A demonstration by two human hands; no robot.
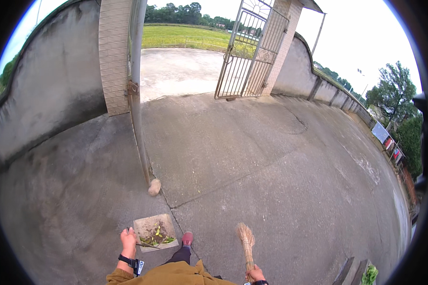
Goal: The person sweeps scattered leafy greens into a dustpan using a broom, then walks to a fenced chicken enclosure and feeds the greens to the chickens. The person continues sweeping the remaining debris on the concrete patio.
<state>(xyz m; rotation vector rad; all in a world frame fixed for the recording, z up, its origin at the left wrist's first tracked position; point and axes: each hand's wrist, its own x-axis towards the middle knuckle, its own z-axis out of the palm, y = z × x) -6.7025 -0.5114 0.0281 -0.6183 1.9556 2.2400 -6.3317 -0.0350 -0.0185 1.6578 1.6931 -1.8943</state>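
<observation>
My left hand (128, 239) is closed at the left side of a shallow, light-coloured dustpan (145, 224), by its thin dark handle. Dark dirt and several green and yellow leaves (158, 233) lie in the pan. My right hand (256, 274) grips a short straw broom (246, 240) near its lower end in view. The broom's bristles point away from me, to the right of the dustpan and apart from it. Between them shows my foot in a reddish shoe (188, 238).
A stone (154, 187) lies at the foot of a metal gate leaf (137, 95) beyond the dustpan. Another barred gate leaf (247, 57) stands ajar by a pillar. A wall (52, 80) runs along the left. Grey boards (352, 271) and a leafy green plant (370, 274) are at lower right.
</observation>
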